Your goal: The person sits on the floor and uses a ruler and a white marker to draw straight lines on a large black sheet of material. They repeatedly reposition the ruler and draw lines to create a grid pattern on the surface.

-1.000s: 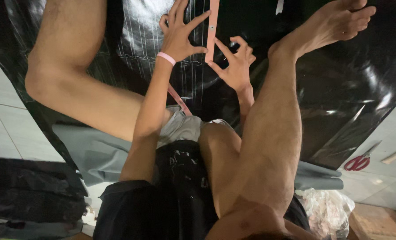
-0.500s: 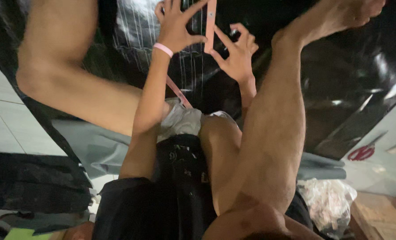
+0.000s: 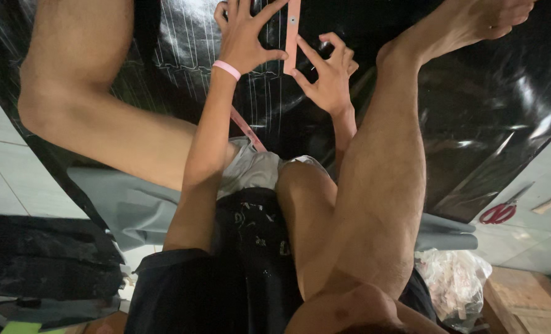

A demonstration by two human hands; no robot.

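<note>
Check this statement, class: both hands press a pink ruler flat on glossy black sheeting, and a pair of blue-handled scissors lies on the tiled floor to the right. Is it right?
Not quite. The head view shows the scissors have red handles, not blue. The rest stands: the left hand and right hand press the pink ruler on the black sheeting.

From my remote view, both forearms are bare, with no sleeves reaching the wrists. The left hand [image 3: 245, 38] carries one pale pink band [image 3: 226, 69] around the wrist, smooth and narrow. The right hand [image 3: 328, 74] wears no band or ring that I can make out. Both legs are bare from the knee down, and the feet are unshod. I see dark shorts [image 3: 189, 291] and a light grey garment [image 3: 253, 170] at the waist.
</note>
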